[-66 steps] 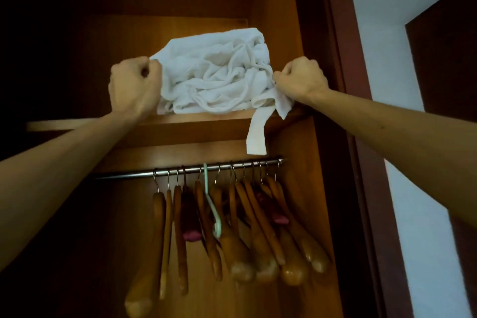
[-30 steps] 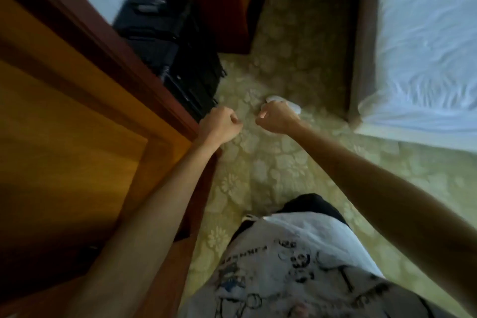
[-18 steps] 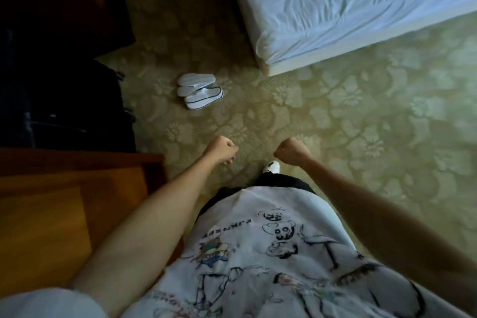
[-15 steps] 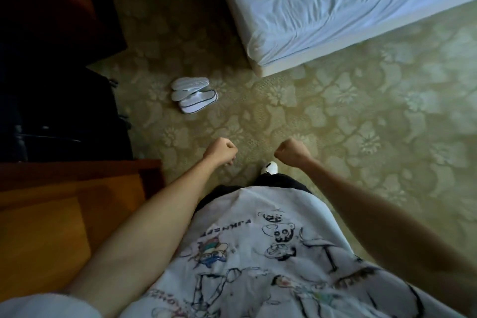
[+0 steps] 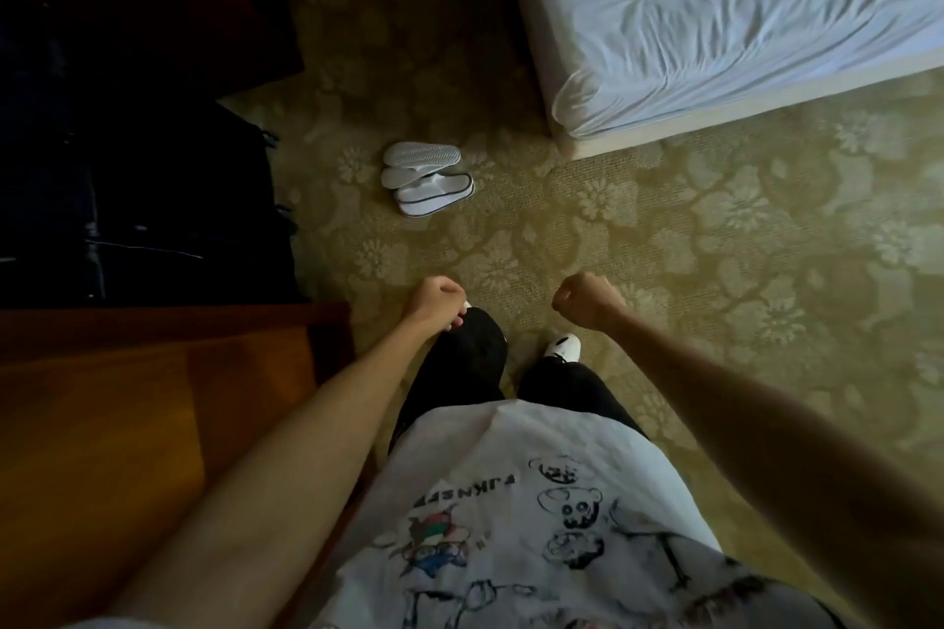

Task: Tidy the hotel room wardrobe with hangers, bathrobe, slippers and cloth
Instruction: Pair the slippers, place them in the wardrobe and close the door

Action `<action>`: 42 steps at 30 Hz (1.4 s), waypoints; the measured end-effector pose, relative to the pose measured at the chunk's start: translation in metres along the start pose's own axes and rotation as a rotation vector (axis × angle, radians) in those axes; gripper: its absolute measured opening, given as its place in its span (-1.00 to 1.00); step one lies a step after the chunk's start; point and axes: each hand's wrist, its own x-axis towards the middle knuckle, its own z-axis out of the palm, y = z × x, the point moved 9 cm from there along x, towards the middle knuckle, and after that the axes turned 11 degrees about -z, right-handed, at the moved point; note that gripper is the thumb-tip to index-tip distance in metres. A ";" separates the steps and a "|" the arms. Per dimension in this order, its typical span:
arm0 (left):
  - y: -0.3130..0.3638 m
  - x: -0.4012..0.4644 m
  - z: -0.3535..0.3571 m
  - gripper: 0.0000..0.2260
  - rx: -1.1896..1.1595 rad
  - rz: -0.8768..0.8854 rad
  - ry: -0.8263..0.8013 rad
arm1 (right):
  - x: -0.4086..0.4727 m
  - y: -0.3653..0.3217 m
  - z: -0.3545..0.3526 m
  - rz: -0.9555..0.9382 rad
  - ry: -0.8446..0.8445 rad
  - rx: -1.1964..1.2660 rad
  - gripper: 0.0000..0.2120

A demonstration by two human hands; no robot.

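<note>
- From the head camera I looked straight down at the patterned carpet [image 5: 715, 230]; both bare forearms reached forward over it.
- The left hand [image 5: 434, 299] was balled into a fist, fingers [image 5: 452, 291] curled together with nothing in them, just above the left knee of the dark trousers [image 5: 470, 358].
- The right hand [image 5: 585, 296] was likewise a closed fist, its fingers tucked in and holding nothing, hovering over bare carpet a little apart from the left.
- The white slippers [image 5: 429, 179] lay on the carpet ahead of the left hand and well apart from both fists; they sat piled together, one sole-up on top, another showing its dark-trimmed opening at the bottom of the pile.
- I could not tell exactly how many slippers were in that pile.
- The corner of the bed [image 5: 715, 15], under a wrinkled white sheet, stood to the right of the slippers, near but not touching.
- A dark suitcase [image 5: 153, 209] sat at the left, just beside the slippers' patch of carpet.
- The wardrobe's wooden panel [image 5: 127, 414] filled the lower left, beside my left forearm.
- A white printed T-shirt [image 5: 511, 526] and one white shoe toe [image 5: 564, 347] showed below the hands.
</note>
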 end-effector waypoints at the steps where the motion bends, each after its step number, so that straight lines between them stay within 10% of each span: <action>1: 0.001 0.008 -0.008 -0.88 -0.020 -0.010 0.003 | 0.010 -0.007 -0.002 -0.006 0.006 0.000 -0.81; 13: 0.044 0.249 -0.060 -0.87 -0.095 -0.063 0.040 | 0.271 -0.092 -0.019 -0.173 0.019 -0.164 -0.82; 24: 0.016 0.601 0.016 -0.81 -0.013 -0.154 0.117 | 0.625 -0.049 0.115 -0.334 -0.058 -0.577 -0.73; 32: 0.004 0.804 -0.052 -0.64 -0.195 -0.213 0.270 | 0.808 -0.058 0.159 -0.480 0.067 -0.812 -0.68; 37: 0.024 0.860 -0.104 -0.54 0.075 -0.045 0.611 | 0.889 -0.067 0.180 -0.585 0.056 -0.907 -0.12; 42: 0.022 0.900 -0.097 -0.27 0.397 0.149 0.587 | 0.927 -0.051 0.203 -0.636 -0.126 -0.823 0.24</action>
